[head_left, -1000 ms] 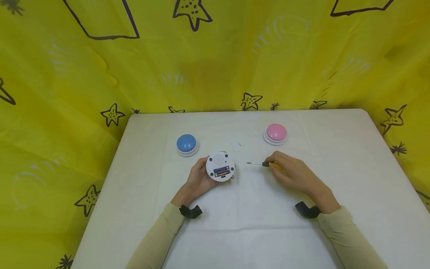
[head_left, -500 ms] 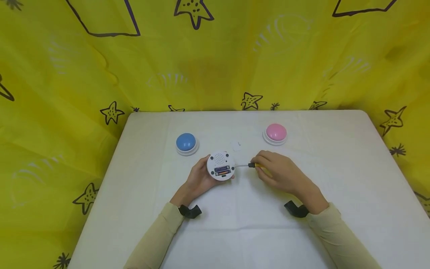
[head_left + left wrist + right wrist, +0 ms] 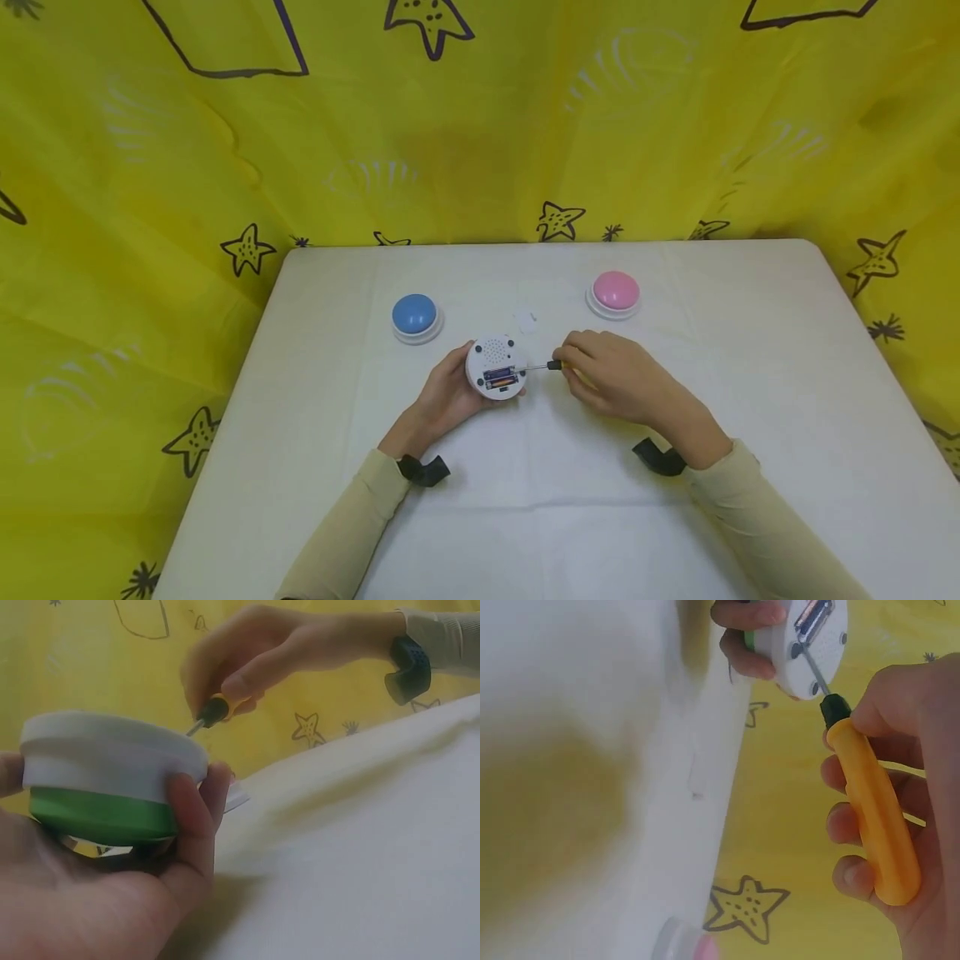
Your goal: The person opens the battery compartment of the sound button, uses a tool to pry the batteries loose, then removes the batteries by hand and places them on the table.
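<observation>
My left hand [image 3: 452, 392] grips a round push-button [image 3: 495, 347] with its white underside up; the left wrist view shows its green dome [image 3: 101, 817] facing down into the palm. Two batteries [image 3: 501, 378] sit side by side in its uncovered compartment, near a grid of small holes. My right hand [image 3: 615, 375] holds a screwdriver [image 3: 874, 810] by its yellow handle, thumb and fingers around it. The screwdriver's thin metal shaft [image 3: 536, 367] reaches over the button's underside, its tip at the right end of the battery compartment. Whether the tip touches a battery is hard to tell.
A blue push-button [image 3: 415, 315] stands behind my left hand, and a pink one [image 3: 616, 292] stands further right at the back. Between them lies a small white piece [image 3: 527, 322] with a tiny dark item on it. The white table [image 3: 337, 333] meets a yellow patterned curtain [image 3: 480, 167].
My right hand has moved left, bringing the screwdriver from beside the button to over its battery compartment. The left hand and the button have shifted only slightly.
</observation>
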`<state>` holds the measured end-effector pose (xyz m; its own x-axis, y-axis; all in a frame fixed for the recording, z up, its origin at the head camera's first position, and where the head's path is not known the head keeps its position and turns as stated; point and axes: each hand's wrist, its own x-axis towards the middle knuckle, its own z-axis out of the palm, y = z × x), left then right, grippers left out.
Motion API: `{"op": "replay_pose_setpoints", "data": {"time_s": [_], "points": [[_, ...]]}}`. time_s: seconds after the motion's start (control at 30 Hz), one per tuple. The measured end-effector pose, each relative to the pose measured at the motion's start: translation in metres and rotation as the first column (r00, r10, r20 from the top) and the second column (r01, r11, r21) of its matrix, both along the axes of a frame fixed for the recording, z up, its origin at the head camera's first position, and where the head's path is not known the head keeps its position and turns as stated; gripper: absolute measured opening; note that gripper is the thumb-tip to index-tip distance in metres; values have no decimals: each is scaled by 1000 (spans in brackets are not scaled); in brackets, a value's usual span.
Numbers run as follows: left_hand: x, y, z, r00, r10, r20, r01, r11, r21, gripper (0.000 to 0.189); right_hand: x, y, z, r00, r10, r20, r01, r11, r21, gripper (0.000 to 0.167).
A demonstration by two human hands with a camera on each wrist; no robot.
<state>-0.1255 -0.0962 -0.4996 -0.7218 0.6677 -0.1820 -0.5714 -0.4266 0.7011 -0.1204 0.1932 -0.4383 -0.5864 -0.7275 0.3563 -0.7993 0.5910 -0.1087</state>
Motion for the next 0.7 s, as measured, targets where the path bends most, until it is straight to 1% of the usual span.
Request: {"op": "replay_pose_setpoints", "data": {"time_s": [0.13,0.33,0.4,0.47,0.6,0.7], "points": [[-1,2,3,1000,-4,-1,4,1000,-25,60,-1,-2,8,998,23,-59,-21,999,40,20],[-1,3,11,1000,-6,0,6,998,-58,60,-2,-4,15,995,54,-89,-47,996,76,19],[0,3,14,1000,-5,-13,4,997,-73,60,-3,-4,16,996,55,-76,-50,997,67,19],[1,2,17,1000,-2,-20,1,997,-81,60,-5,-4,16,998,55,-43,-53,998,40,19],[4,-1,22,1000,0,-22,-2,997,-77,59,-6,-1,12,998,58,34,-56,997,-46,21],[7,-3,24,1000,-9,-14,8,999,-54,59,-6,1,6,995,78,61,-70,991,-112,22]]}}
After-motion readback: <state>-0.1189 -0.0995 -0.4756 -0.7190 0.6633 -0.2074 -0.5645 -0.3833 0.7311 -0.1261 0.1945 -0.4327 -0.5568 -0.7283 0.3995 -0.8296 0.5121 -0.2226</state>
